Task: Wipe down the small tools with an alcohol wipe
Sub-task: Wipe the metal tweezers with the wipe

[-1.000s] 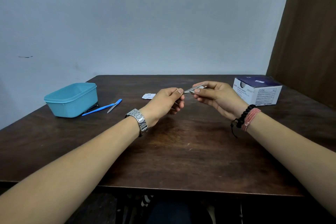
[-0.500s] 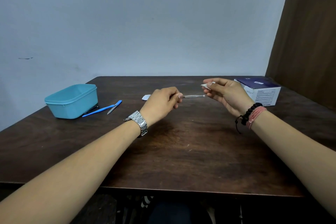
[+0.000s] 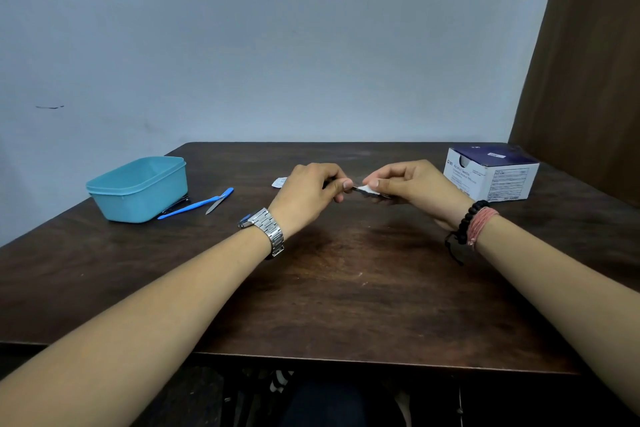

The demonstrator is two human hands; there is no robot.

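Above the middle of the dark wooden table, my left hand pinches one end of a thin metal tool, probably tweezers. My right hand pinches a small white alcohol wipe folded round the tool close to my left fingertips. Most of the tool is hidden under the wipe and fingers. A blue-handled scalpel-like tool and a small metal tool lie on the table at the left.
A teal plastic box stands at the left, with a dark tool tucked by its right side. A torn wipe wrapper lies behind my left hand. A white and navy box of alcohol swabs sits at the right rear.
My right hand slid the wipe out to the tool's far tip half a second ago and has now come back along it, close to my left fingers.
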